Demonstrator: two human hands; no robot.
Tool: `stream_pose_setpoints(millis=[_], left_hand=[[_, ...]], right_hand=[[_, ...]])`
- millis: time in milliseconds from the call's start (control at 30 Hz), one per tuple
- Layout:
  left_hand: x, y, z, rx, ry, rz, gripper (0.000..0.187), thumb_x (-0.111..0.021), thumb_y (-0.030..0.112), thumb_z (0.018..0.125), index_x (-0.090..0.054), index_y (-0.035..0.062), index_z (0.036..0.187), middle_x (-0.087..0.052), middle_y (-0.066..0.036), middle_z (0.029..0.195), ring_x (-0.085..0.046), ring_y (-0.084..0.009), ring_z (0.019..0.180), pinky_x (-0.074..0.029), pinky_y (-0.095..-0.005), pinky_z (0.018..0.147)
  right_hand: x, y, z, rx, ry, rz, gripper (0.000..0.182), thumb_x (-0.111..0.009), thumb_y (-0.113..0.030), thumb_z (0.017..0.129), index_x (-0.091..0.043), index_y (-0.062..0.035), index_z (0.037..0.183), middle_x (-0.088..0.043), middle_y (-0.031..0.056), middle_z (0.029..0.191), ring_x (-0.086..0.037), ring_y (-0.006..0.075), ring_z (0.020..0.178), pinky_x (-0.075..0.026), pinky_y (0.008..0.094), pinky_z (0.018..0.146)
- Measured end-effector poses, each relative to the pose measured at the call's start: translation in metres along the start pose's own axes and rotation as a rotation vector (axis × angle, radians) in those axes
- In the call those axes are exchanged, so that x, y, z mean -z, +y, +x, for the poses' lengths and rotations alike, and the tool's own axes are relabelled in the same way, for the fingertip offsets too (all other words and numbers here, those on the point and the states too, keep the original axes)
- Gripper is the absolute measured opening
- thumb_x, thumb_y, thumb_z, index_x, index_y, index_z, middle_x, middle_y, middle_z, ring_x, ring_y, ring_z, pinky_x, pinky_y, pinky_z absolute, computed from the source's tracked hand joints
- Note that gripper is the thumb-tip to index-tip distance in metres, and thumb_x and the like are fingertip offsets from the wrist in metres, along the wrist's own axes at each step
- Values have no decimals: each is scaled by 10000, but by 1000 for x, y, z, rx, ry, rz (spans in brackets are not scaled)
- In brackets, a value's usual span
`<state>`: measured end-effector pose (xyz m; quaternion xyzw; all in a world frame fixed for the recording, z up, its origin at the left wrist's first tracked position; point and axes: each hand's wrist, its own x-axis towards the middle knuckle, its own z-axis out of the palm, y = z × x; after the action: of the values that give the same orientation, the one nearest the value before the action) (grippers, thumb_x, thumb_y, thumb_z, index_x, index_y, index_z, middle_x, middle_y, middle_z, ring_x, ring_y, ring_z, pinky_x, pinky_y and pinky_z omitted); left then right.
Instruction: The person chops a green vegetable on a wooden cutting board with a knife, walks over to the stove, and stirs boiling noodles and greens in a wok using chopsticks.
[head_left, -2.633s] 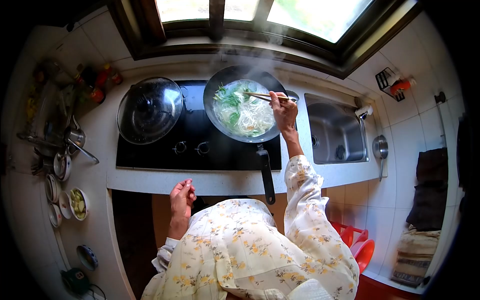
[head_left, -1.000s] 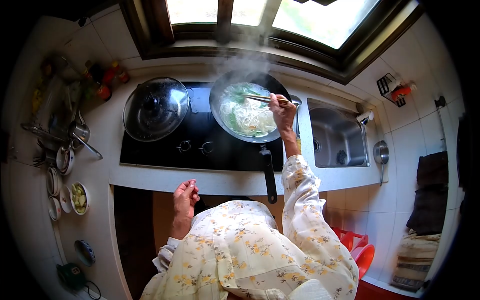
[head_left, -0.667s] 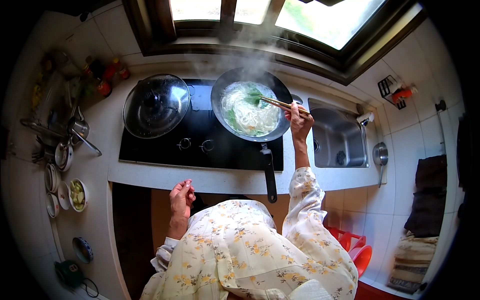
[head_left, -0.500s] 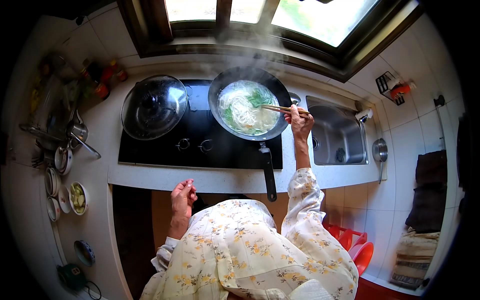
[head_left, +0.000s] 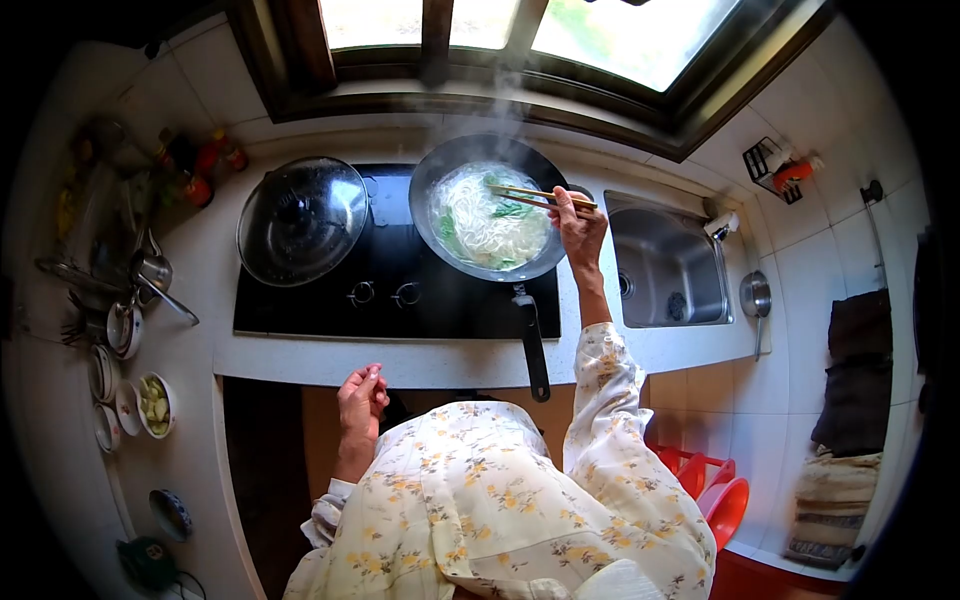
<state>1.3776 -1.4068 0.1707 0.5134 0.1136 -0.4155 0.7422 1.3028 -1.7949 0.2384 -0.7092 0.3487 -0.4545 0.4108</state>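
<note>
My right hand [head_left: 580, 228] grips a pair of wooden chopsticks [head_left: 524, 192], their tips over the far-middle part of a dark wok [head_left: 500, 150]. Pale noodles [head_left: 484, 225] and green leaves [head_left: 515, 208] lie in cloudy liquid inside it, and steam rises from the pan. The wok sits at the right of a black cooktop [head_left: 310, 310], its long handle [head_left: 533, 350] pointing toward me over the counter edge. In front of the counter, my left hand [head_left: 361, 405] hangs with curled fingers, thumb against them, and nothing visible in it.
A glass lid [head_left: 303, 220] rests on the cooktop's left side. To the right are a steel sink [head_left: 665, 265] and a ladle [head_left: 756, 298]. Bowls, including one with pale green pieces [head_left: 155, 405], stand on the left counter. Red basins [head_left: 725, 510] are low at the right.
My right hand has moved up and slightly left with the chopsticks; their tips now reach farther left and back over the noodles. The left hand has barely moved.
</note>
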Motion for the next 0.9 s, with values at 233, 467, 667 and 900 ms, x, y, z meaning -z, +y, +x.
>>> stream_pose_setpoints(millis=[233,467,667,900], left_hand=[[-6,3,0,7,-24,-20,107,-573,125,871,-550,46,940,-551,-22,695,-454,-63,509,-388,-184,468],[8,-2,-1,-7,3,-47,98,-576,119,869,-553,50,935,-553,-17,687,-455,-65,504,-384,-193,466],[0,1,-1,1,5,-27,102,-577,114,867,-550,44,936,-549,-17,684,-450,-66,502,-384,-192,466],[-10,0,-2,30,-17,8,104,-565,112,874,-539,40,945,-546,-23,691,-452,-65,506,-388,-185,465]], right_hand=[[-15,27,14,216,62,-402,240,-618,-292,848,-686,-64,821,-632,66,588,-628,164,536,-467,269,500],[27,-6,-19,145,-70,-330,228,-609,-257,856,-674,-50,785,-609,40,548,-589,119,492,-424,245,470],[51,-2,-39,29,93,-192,248,-604,-243,865,-669,-14,797,-620,60,569,-594,110,510,-444,227,470],[47,-7,-69,-47,99,-136,226,-599,-204,873,-661,3,806,-608,39,577,-566,83,512,-433,214,465]])
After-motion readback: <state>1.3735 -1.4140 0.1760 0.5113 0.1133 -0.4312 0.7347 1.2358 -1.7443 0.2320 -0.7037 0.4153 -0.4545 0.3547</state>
